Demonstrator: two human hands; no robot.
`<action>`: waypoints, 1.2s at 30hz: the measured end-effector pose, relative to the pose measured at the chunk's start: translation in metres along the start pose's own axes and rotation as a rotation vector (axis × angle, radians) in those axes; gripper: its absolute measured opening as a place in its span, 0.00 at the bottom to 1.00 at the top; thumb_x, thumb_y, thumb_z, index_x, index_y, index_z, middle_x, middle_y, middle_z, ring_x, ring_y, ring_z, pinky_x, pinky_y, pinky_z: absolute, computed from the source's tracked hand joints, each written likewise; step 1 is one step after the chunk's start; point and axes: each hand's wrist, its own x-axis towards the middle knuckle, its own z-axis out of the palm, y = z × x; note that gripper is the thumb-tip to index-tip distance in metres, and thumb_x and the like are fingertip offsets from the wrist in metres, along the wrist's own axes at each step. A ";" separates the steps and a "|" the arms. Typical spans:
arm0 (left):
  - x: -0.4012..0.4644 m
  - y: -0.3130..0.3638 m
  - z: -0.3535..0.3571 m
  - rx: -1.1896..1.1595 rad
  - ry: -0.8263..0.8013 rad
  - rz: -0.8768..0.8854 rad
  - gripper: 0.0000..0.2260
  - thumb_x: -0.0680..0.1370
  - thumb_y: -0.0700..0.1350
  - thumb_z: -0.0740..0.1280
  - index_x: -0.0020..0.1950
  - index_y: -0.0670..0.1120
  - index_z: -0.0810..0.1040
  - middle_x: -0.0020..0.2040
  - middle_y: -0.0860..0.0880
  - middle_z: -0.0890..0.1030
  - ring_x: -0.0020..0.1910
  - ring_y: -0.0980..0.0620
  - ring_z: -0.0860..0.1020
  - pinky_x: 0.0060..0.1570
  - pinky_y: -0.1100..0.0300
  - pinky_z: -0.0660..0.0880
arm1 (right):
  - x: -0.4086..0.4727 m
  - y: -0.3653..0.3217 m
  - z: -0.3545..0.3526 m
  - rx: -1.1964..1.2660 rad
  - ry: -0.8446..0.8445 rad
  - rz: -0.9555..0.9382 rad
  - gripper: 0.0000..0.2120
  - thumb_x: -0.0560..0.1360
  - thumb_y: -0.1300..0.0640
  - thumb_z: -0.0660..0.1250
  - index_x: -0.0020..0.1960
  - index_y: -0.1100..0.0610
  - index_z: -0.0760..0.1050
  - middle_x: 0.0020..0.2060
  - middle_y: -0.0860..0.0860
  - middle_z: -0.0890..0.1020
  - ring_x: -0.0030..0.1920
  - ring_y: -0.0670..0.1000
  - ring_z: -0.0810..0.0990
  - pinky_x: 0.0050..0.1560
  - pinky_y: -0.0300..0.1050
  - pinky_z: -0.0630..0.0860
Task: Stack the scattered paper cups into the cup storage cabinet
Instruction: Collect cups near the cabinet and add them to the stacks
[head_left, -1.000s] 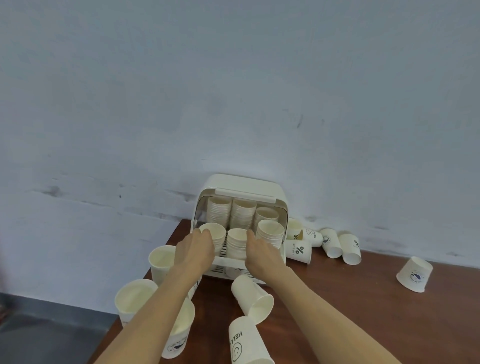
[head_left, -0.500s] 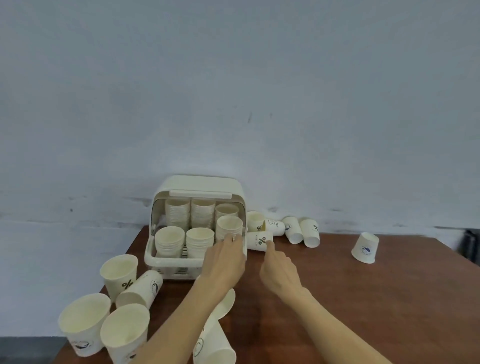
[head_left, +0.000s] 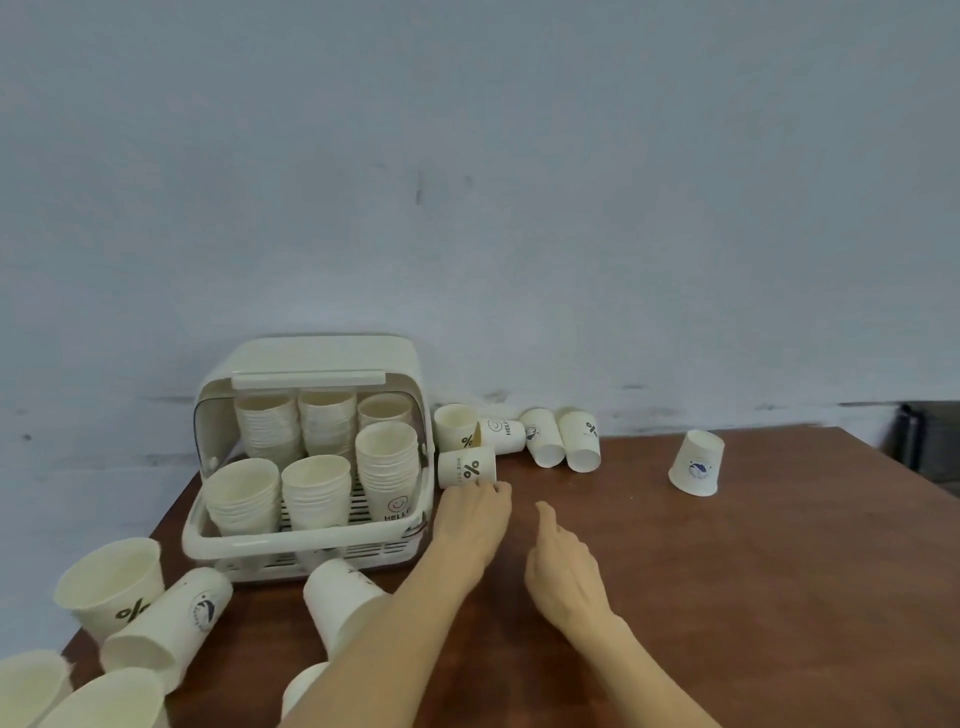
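The person is reaching for a loose cup to the right of the cup storage cabinet (head_left: 311, 457), so the step in hand appears to be picking up the next scattered cup. The left hand (head_left: 475, 512) is lying on the table (head_left: 779, 597) with its fingertips touching the lower side of the percent-sign cup (head_left: 466, 467), which is lying on its side just beside the cabinet's right wall; the grip is not closing round the cup yet, the fingers looking fairly straight. The right hand (head_left: 563, 571) is hovering near it with the forefinger extended and the other fingers loosely relaxed, holding nothing.

The cabinet is standing open at the back left of the table, with stacks of cups filling two rows inside. More cups are lying in a cluster (head_left: 540, 439) against the wall behind the percent-sign cup, one upside-down cup (head_left: 696, 462) is standing well apart to the right, and several more cups (head_left: 156, 618) are sitting or lying at the front left.

The next move likely calls for curling the fingers around the cup's thin wall without crushing it, turning it mouth-up and nesting it onto one of the stacks.

The table is reddish-brown wood grain, pushed against a pale blue-grey wall (head_left: 467, 182) that is showing scuffs and dark marks low down.
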 end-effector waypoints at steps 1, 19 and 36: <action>0.008 0.001 0.002 0.016 -0.009 0.000 0.18 0.77 0.37 0.63 0.67 0.41 0.67 0.59 0.41 0.75 0.55 0.42 0.77 0.44 0.53 0.73 | 0.003 0.002 0.002 -0.005 0.002 -0.009 0.28 0.77 0.62 0.54 0.76 0.56 0.53 0.57 0.55 0.78 0.56 0.60 0.78 0.53 0.52 0.72; 0.039 -0.004 -0.011 -0.205 -0.061 -0.102 0.17 0.71 0.30 0.64 0.58 0.42 0.75 0.52 0.45 0.79 0.51 0.44 0.79 0.47 0.54 0.74 | 0.128 -0.005 -0.026 -0.175 0.026 -0.206 0.22 0.75 0.64 0.55 0.69 0.55 0.64 0.52 0.57 0.78 0.51 0.61 0.77 0.41 0.50 0.70; -0.031 -0.061 -0.080 -0.374 0.250 -0.180 0.06 0.79 0.45 0.57 0.54 0.45 0.70 0.50 0.44 0.77 0.49 0.42 0.76 0.38 0.55 0.63 | 0.169 -0.084 -0.016 -0.444 -0.346 -0.089 0.09 0.80 0.55 0.59 0.41 0.55 0.68 0.48 0.49 0.76 0.55 0.50 0.73 0.58 0.43 0.68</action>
